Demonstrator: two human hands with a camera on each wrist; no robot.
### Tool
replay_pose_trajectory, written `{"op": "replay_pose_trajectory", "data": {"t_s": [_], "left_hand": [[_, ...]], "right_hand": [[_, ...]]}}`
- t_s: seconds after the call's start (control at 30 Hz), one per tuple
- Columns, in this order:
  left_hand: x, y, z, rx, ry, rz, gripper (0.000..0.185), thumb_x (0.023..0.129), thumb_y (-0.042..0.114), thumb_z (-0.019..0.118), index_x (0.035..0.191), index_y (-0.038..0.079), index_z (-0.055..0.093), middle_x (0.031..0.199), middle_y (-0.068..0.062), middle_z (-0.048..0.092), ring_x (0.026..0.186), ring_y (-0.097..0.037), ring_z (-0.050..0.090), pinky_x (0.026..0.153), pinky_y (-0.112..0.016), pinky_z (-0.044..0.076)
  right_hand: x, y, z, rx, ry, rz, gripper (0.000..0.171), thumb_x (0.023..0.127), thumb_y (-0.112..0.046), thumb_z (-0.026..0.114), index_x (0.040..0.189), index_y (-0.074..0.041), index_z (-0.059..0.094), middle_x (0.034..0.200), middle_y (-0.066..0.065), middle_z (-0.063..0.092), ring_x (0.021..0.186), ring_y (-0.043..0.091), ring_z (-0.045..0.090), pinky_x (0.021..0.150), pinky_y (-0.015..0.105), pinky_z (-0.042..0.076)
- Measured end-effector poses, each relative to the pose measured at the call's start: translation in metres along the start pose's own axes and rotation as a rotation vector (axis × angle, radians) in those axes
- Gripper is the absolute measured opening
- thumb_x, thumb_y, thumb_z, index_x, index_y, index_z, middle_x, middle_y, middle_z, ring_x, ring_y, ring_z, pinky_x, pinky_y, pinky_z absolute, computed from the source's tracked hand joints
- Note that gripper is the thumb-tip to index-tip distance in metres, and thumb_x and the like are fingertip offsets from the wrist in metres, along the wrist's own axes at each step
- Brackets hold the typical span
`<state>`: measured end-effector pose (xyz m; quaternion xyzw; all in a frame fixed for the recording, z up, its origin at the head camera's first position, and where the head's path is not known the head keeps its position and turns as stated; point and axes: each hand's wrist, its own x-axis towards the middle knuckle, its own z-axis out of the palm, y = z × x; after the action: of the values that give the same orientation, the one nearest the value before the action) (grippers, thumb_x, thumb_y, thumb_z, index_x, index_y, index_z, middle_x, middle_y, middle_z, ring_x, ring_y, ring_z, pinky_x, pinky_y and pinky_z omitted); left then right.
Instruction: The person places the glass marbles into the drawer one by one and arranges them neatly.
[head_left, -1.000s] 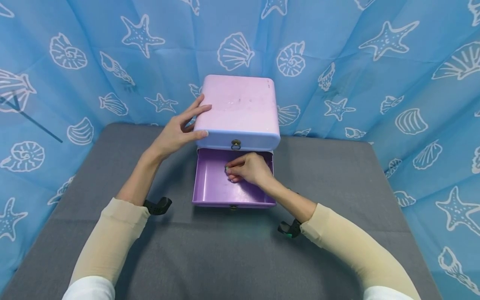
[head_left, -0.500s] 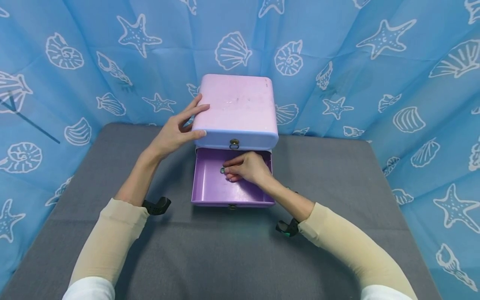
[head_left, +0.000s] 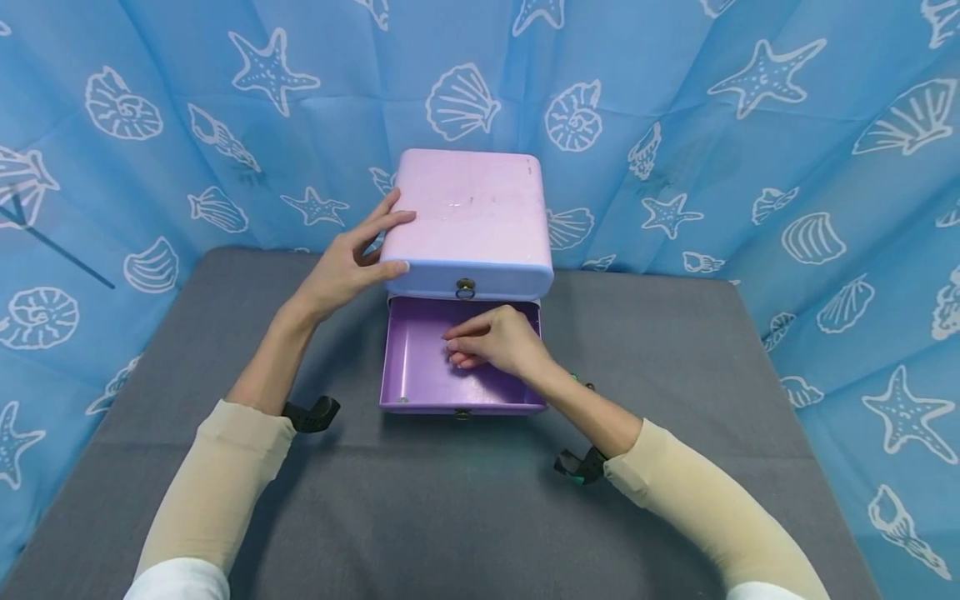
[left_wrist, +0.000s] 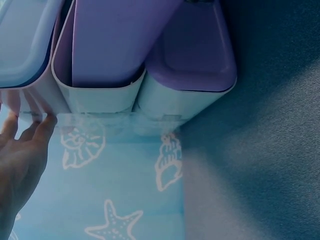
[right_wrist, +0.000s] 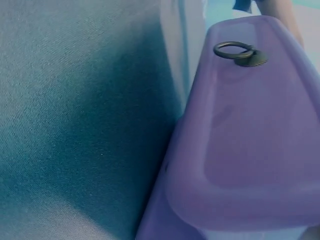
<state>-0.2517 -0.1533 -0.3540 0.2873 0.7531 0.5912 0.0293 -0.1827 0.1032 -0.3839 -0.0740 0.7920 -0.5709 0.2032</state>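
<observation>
A small drawer cabinet has a pink top (head_left: pixel 468 204) and a blue upper drawer front (head_left: pixel 427 279). Below it a purple drawer (head_left: pixel 408 333) is pulled out. My left hand (head_left: pixel 345 262) lies against the cabinet's left side, its fingers spread over the top edge and the thumb at the front corner. The same hand (left_wrist: pixel 22 165) shows at the left of the left wrist view. Inside the open drawer hovers my right hand (head_left: pixel 502 342), index finger and thumb pointing left with nothing visible between them. A tiny greenish object (head_left: pixel 402 400) lies at the drawer's front left corner.
Another purple drawer (left_wrist: pixel 192 50), pushed in, sits beneath the open one. A purple front with a metal ring pull (right_wrist: pixel 232 50) fills the right wrist view. Grey cloth (head_left: pixel 465 500) covers the table, and a blue seashell curtain (head_left: pixel 337 125) hangs behind.
The small round object at my right fingertips has left them, and a tiny greenish object now shows at the drawer's front left corner. My left hand keeps its place.
</observation>
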Motion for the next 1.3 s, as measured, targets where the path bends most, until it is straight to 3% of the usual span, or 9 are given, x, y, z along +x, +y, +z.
{"op": "replay_pose_trajectory", "data": {"t_s": [0.27, 0.43, 0.73, 0.87, 1.3], "left_hand": [[0.0, -0.002, 0.001, 0.009, 0.011, 0.004, 0.062, 0.091, 0.017, 0.072, 0.148, 0.014, 0.049, 0.164, 0.012, 0.016, 0.151, -0.012, 0.012, 0.115, -0.061, 0.019], [0.001, -0.003, 0.001, 0.024, 0.016, 0.018, 0.06, 0.091, 0.016, 0.072, 0.147, 0.014, 0.05, 0.164, 0.013, 0.017, 0.151, -0.012, 0.013, 0.115, -0.061, 0.021], [0.001, -0.002, 0.001, 0.017, 0.018, 0.022, 0.06, 0.091, 0.016, 0.072, 0.147, 0.014, 0.051, 0.164, 0.012, 0.017, 0.15, -0.011, 0.013, 0.115, -0.06, 0.021], [0.001, -0.001, 0.001, 0.003, 0.012, 0.021, 0.06, 0.091, 0.016, 0.072, 0.147, 0.014, 0.05, 0.164, 0.012, 0.017, 0.15, -0.01, 0.012, 0.115, -0.06, 0.02], [0.001, -0.002, 0.001, 0.023, 0.018, 0.013, 0.061, 0.091, 0.016, 0.073, 0.147, 0.015, 0.05, 0.164, 0.014, 0.017, 0.15, -0.01, 0.012, 0.115, -0.06, 0.02]], "right_hand": [[-0.016, -0.002, -0.01, 0.065, -0.013, -0.153, 0.023, 0.092, -0.011, 0.072, 0.112, -0.002, 0.075, 0.093, 0.012, 0.076, 0.079, 0.026, 0.074, 0.075, 0.039, 0.059], [-0.025, -0.001, -0.014, 0.089, 0.007, -0.225, 0.024, 0.092, -0.01, 0.072, 0.112, 0.004, 0.073, 0.096, 0.02, 0.074, 0.08, 0.026, 0.074, 0.074, 0.037, 0.059], [-0.038, 0.006, -0.022, 0.139, 0.031, -0.269, 0.022, 0.092, -0.002, 0.07, 0.109, 0.01, 0.07, 0.095, 0.02, 0.074, 0.079, 0.027, 0.073, 0.074, 0.038, 0.059], [-0.044, 0.009, -0.029, 0.132, 0.059, -0.283, 0.022, 0.092, -0.004, 0.07, 0.109, 0.009, 0.07, 0.096, 0.023, 0.073, 0.08, 0.026, 0.073, 0.074, 0.037, 0.059], [-0.066, 0.028, -0.063, 0.065, 0.135, -0.313, 0.023, 0.091, -0.007, 0.072, 0.109, 0.007, 0.071, 0.097, 0.015, 0.073, 0.081, 0.025, 0.072, 0.074, 0.037, 0.059]]}}
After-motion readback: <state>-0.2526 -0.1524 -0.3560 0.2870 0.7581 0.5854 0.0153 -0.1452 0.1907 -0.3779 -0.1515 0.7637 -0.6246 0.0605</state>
